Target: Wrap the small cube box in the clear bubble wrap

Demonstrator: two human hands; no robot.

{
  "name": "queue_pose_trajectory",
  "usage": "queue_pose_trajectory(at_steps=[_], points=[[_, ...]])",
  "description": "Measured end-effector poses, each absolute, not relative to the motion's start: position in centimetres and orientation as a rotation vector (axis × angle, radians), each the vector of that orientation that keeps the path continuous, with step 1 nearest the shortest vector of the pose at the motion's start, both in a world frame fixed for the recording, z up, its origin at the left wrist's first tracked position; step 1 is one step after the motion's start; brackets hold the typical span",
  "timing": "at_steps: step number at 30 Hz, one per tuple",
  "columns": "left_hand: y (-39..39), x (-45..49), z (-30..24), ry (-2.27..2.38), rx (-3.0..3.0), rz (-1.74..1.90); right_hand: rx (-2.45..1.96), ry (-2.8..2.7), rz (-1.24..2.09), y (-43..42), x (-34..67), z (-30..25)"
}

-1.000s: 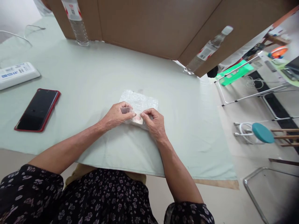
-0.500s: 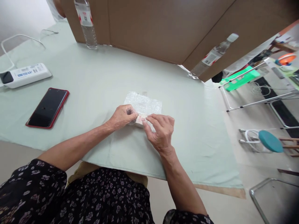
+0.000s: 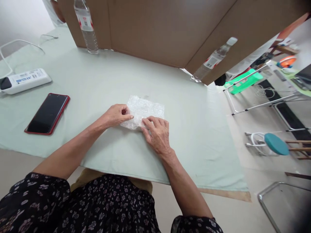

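A clear sheet of bubble wrap [image 3: 145, 108] lies on the cloth in front of me, its near left part folded over and crumpled. My left hand [image 3: 118, 115] is closed at the wrap's left edge, pinching it between thumb and fingers. At the near right side, my right hand [image 3: 156, 132] has its fingers curled onto the wrap, the thumb close to the fingertips. The small box with red print, visible earlier, is hidden now; the wrap or my right hand covers it.
A red-cased phone [image 3: 48, 113] and a white device [image 3: 26, 81] with a cable lie to the left. Brown cardboard [image 3: 150, 32] stands at the back, with a water bottle [image 3: 87, 32] and a second bottle [image 3: 213, 60] against it. Right of the table is a teal stool [image 3: 276, 144].
The near part of the bubble wrap has been folded over, and the red-printed box has gone out of sight. My left hand has shifted left along the wrap.
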State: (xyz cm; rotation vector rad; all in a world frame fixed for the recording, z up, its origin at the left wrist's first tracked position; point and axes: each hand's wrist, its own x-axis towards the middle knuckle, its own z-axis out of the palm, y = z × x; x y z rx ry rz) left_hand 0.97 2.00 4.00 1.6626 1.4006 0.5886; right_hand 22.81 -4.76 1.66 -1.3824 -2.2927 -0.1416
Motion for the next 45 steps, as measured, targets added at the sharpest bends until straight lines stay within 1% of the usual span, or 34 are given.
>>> queue_pose_trajectory(at_steps=[5, 11, 15, 18, 23, 30, 35, 39, 45], points=[[1.8, 0.2, 3.6, 1.707, 1.836, 0.549, -1.390, -2.394, -0.276, -4.8, 22.7, 2.2], [1.8, 0.7, 3.6, 1.732, 1.811, 0.507, -1.411, -2.435, -0.319, -4.9, 22.4, 2.5], [1.9, 1.2, 3.6, 1.641, 1.573, 0.496, -1.419, -2.434, -0.301, -4.9, 22.4, 2.4], [1.7, 1.2, 3.7, 1.502, 1.364, 0.591, -1.418, -2.432, -0.278, -4.9, 22.3, 2.5], [1.2, 2.1, 4.6, 1.334, 1.198, 0.687, -1.415, -2.434, -0.284, -4.9, 22.2, 2.7], [1.1, 5.1, 4.9, 1.137, 1.216, 0.662, -1.422, -2.413, -0.279, -4.9, 22.4, 2.4], [1.1, 5.1, 4.3, 1.141, 1.187, 0.745, -1.429, -2.373, -0.192, -4.8, 22.4, 2.3], [1.0, 4.9, 4.0, 1.165, 1.198, 0.838, -1.400, -2.354, -0.193, -4.8, 22.4, 2.2], [0.4, 5.3, 4.4, 1.132, 1.249, 0.815, -1.393, -2.329, -0.150, -4.9, 22.5, 2.3]])
